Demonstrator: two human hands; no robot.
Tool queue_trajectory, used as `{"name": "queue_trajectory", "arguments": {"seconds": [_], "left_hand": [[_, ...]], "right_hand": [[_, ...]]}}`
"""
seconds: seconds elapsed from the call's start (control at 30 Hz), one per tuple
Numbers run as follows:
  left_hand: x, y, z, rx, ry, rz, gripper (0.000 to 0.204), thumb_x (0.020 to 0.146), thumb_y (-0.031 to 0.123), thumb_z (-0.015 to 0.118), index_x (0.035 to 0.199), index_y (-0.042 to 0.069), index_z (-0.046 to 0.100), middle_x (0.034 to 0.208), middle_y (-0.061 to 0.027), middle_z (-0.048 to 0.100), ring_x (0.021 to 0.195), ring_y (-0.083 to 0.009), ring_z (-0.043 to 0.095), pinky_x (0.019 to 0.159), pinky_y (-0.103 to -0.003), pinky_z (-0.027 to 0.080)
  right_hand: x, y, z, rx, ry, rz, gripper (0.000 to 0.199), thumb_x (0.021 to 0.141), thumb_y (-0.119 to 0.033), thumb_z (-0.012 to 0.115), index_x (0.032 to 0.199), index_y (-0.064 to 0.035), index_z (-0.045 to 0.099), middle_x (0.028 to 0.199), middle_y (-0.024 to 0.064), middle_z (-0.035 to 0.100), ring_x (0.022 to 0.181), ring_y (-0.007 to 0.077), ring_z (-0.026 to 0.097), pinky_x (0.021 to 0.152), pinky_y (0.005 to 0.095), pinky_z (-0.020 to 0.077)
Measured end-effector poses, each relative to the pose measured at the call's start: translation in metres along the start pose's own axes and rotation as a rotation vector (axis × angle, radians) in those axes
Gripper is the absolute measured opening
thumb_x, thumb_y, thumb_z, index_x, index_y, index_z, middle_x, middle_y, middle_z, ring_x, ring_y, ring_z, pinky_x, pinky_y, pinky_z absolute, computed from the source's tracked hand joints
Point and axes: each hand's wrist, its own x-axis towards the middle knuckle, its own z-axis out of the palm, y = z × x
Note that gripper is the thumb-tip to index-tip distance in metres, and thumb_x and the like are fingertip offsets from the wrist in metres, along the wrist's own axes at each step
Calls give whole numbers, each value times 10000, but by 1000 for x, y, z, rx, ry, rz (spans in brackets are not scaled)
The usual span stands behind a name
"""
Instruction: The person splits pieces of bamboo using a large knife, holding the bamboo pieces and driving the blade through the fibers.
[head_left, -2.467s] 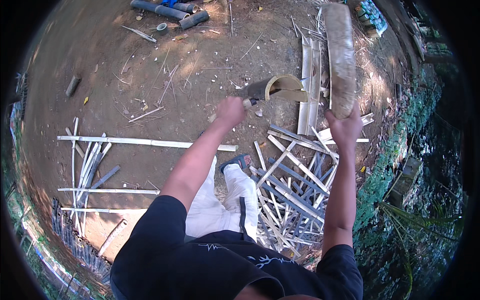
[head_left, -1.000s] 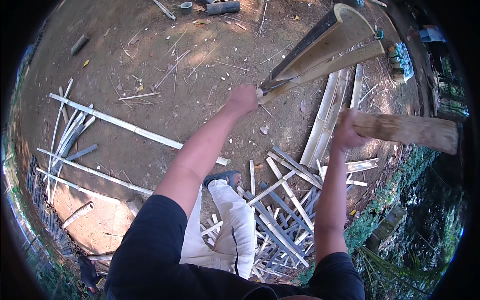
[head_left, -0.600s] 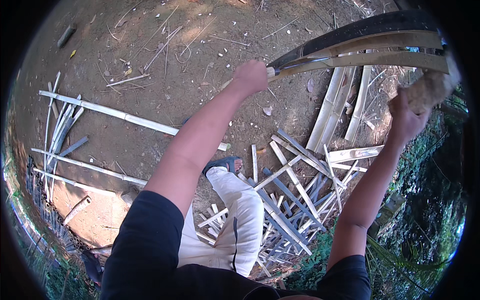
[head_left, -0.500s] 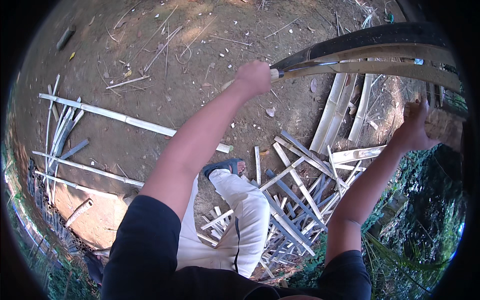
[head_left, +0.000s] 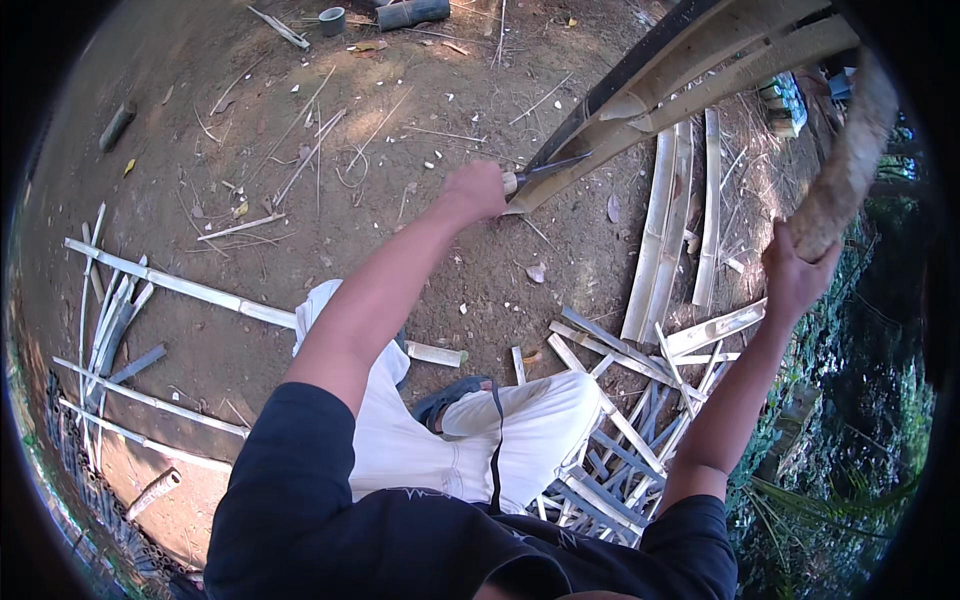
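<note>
Left hand (head_left: 474, 190) closed round knife handle (head_left: 511, 184) | right hand (head_left: 800, 270) gripping wooden club (head_left: 855, 150) | blade (head_left: 560, 163) inside split bamboo (head_left: 705, 105)

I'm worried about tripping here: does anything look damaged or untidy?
The bamboo by the left hand is split lengthwise, a gap between its parts. Strips lie crisscrossed at untidy angles beside the right leg.

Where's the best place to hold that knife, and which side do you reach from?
Probably by the knife's pale handle, coming from the left, where the left hand grips it: the handle end faces left, while the metal blade points right, at the split bamboo.
</note>
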Motion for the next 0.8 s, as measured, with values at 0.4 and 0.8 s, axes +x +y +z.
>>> {"name": "queue_trajectory", "arguments": {"seconds": [0.4, 0.8], "left_hand": [[19, -46, 65, 147, 12, 23, 277, 812, 184, 711, 1026, 10, 735, 1047, -209, 728, 1004, -358, 712, 882, -462, 568], [47, -42, 84, 57, -18, 61, 283, 799, 151, 702, 1045, 15, 732, 1101, -216, 718, 1017, -369, 708, 894, -473, 560]], "right_hand": [[-112, 116, 116, -115, -517, 114, 580, 691, -143, 804, 1207, 10, 588, 941, 188, 713, 789, 279, 703, 733, 409, 549], [-201, 151, 184, -232, -366, -4, 660, 699, -178, 799, 1286, -43, 529, 1143, 226, 685, 1037, 384, 675, 925, 452, 546]]}}
